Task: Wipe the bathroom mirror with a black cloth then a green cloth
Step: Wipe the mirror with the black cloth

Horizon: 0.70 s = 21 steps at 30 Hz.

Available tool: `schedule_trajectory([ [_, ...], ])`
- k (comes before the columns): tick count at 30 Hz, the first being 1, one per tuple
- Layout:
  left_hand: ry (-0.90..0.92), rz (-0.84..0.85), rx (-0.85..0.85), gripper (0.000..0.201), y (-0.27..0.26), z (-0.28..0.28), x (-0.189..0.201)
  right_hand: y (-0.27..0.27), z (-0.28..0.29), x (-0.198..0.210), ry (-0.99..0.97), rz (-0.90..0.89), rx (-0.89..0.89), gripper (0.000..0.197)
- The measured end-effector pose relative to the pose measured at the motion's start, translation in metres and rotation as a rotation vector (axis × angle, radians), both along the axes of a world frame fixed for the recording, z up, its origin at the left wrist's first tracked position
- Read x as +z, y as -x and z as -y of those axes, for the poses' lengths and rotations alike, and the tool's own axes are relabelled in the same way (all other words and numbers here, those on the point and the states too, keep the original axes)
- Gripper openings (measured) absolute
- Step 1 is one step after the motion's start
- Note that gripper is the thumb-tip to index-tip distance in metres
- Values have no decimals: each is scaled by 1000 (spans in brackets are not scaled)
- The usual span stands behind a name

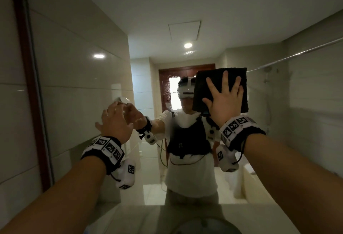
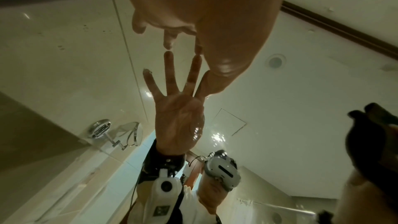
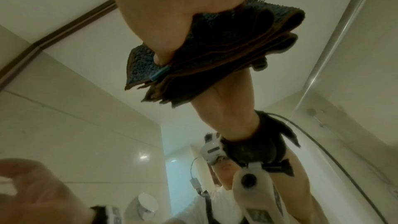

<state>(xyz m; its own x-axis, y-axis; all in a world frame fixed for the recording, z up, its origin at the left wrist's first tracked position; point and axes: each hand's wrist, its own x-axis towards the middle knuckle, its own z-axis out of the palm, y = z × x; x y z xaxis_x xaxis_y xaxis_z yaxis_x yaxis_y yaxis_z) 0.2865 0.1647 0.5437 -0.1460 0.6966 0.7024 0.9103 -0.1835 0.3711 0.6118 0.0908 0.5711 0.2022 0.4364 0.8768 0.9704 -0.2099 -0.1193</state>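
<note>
The bathroom mirror (image 1: 74, 85) fills the view ahead and reflects the person. My right hand (image 1: 223, 102) presses a folded black cloth (image 1: 207, 85) flat against the glass at head height, fingers spread and straight. In the right wrist view the palm (image 3: 172, 14) lies on the black cloth (image 3: 226, 43), whose reflection sits just under it. My left hand (image 1: 115, 122) is raised to the left, lower down, holding nothing. Its fingertips (image 2: 169, 47) touch the mirror (image 2: 280, 91) and meet their reflection. No green cloth is in view.
A dark brown frame (image 1: 29, 85) edges the mirror on the left, with tiled wall (image 1: 7, 103) beyond it. A pale counter with a round basin (image 1: 204, 224) lies below my arms. A round wall-mounted mirror on a chrome arm (image 2: 129, 132) shows as a reflection.
</note>
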Motion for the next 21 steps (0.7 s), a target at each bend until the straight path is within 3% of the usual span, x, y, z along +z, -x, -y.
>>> schedule_trajectory([
  [4, -116, -49, -45, 55, 22, -5, 3, 27, -11, 16, -2, -37, -19, 68],
  [13, -175, 56, 1, 65, 100, -32, -2, 123, -48, 42, -30, 21, 6, 68],
  [21, -186, -10, -33, 76, 121, -46, -5, 207, -73, 50, -16, 123, 22, 69],
])
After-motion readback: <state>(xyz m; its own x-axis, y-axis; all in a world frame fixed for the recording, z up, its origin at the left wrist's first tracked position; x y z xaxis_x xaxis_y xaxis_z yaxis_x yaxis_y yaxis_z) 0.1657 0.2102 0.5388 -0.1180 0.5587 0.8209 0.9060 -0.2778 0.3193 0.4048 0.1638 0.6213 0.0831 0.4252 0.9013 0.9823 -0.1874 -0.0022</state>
